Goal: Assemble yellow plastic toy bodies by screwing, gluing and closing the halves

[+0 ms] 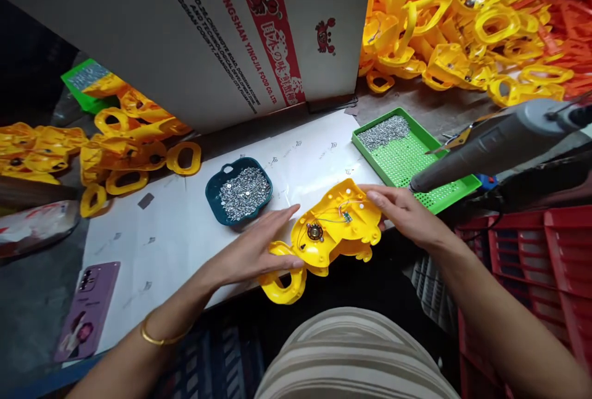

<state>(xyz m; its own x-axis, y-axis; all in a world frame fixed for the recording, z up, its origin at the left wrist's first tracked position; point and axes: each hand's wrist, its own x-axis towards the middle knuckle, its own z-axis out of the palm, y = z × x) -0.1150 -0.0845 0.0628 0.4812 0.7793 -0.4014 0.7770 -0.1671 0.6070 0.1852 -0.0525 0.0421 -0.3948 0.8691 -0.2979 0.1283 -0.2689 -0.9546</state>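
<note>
A yellow plastic toy shell (333,217) lies at the front edge of the white work surface, its hollow inside facing up. Wires, a small green circuit board (346,217) and a round black speaker (315,232) sit within it. My left hand (259,248) is at its left end, around a yellow ring handle (283,291); the thumb rests across the ring while the other fingers stretch out behind it. At the opposite end, my right hand (407,211) grips the shell's edge, thumb on top, with most of its fingertips hidden underneath.
A dark teal tray (213,198) of small screws stands behind my left hand. To the right are a green perforated tray (393,164) with more screws and a grey electric screwdriver (485,140). A white carton (287,35), yellow part piles (444,23), a purple phone (90,306) and red crates (531,263) surround them.
</note>
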